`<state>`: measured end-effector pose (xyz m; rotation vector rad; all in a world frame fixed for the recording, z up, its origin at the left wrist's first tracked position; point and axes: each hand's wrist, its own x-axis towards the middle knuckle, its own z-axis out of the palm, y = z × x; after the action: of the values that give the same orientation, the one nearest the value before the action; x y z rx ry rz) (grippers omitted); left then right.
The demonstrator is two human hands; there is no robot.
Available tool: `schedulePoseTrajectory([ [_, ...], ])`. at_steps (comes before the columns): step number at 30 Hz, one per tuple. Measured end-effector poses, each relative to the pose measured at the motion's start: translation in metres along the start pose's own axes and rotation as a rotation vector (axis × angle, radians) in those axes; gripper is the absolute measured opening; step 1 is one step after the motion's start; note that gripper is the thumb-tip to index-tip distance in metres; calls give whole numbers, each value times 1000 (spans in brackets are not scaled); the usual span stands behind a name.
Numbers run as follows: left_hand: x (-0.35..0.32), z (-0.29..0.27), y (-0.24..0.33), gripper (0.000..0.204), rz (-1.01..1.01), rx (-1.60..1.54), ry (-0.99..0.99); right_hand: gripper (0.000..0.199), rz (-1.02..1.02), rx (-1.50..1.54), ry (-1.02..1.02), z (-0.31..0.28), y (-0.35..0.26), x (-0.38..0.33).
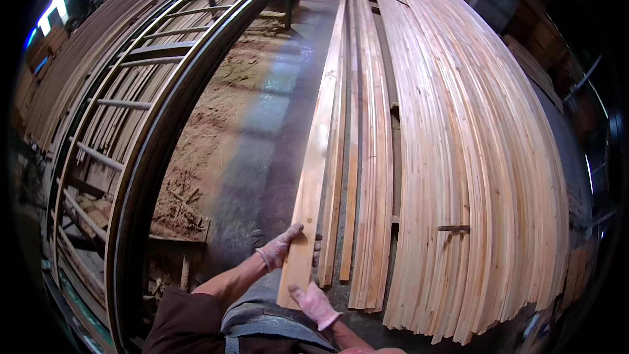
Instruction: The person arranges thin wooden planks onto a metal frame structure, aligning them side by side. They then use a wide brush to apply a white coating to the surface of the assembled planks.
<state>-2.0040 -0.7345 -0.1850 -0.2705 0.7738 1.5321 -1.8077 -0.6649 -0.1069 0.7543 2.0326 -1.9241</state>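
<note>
Long pale plank runs from lower centre to the top of the frame, near end lifted. Gloved left hand wraps its left edge, fingers closed on it; gloved right hand cups the near end from below. Just right: loose thin strips, then a big stack of boards filling the right side. Left: dark metal rack holding more slats; sawdust beside it.

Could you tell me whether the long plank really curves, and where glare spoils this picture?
Head view: the plank held by the left hand and right hand bows only from fisheye distortion; glare whitens the wet floor; the corners go black; a ceiling light is blown out.
</note>
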Motion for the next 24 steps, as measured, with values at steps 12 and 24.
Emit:
schedulePoseTrajectory([
  [12, -113, -79, 79, 64, 78, 209, 261, 52, 157, -408, -404, 108, -35, 92],
  [24, -28, 0, 24, 92, -7, 2, 118, 39, 307, -413, 48, 14, -56, 18],
])
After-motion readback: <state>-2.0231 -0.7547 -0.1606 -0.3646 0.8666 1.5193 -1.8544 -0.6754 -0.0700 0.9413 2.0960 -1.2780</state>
